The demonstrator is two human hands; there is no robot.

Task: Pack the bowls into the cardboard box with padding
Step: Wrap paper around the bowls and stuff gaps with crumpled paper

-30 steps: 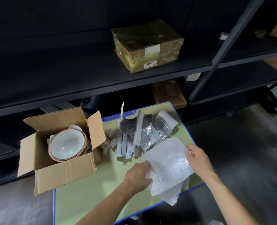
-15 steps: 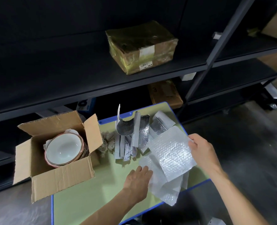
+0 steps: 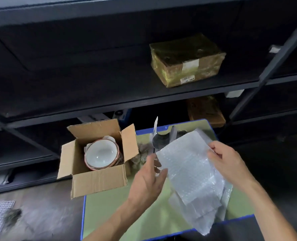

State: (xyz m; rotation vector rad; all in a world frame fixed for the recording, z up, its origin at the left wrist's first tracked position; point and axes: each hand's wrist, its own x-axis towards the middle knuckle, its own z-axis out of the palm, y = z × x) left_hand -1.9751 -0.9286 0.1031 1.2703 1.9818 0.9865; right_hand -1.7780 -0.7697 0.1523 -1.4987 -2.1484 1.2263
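Observation:
An open cardboard box (image 3: 99,182) stands at the left end of the green table (image 3: 109,211). Stacked white bowls with reddish rims (image 3: 101,154) sit inside it on white padding. My right hand (image 3: 226,162) pinches the upper right edge of a bubble wrap sheet (image 3: 189,169) lifted above the table. More bubble wrap (image 3: 205,218) lies beneath it. My left hand (image 3: 147,181) is raised beside the sheet's left edge, fingers relaxed, holding nothing.
Silver foil padding pieces (image 3: 159,141) and crumpled paper (image 3: 141,157) lie behind the sheet. Dark metal shelving rises behind the table with a wrapped parcel (image 3: 186,60) on it and a brown box (image 3: 205,110) lower down. Grey floor surrounds the table.
My right hand has lifted the bubble wrap sheet up off the pile. My left hand has come off the table and risen toward the sheet's left edge. The view shifted left.

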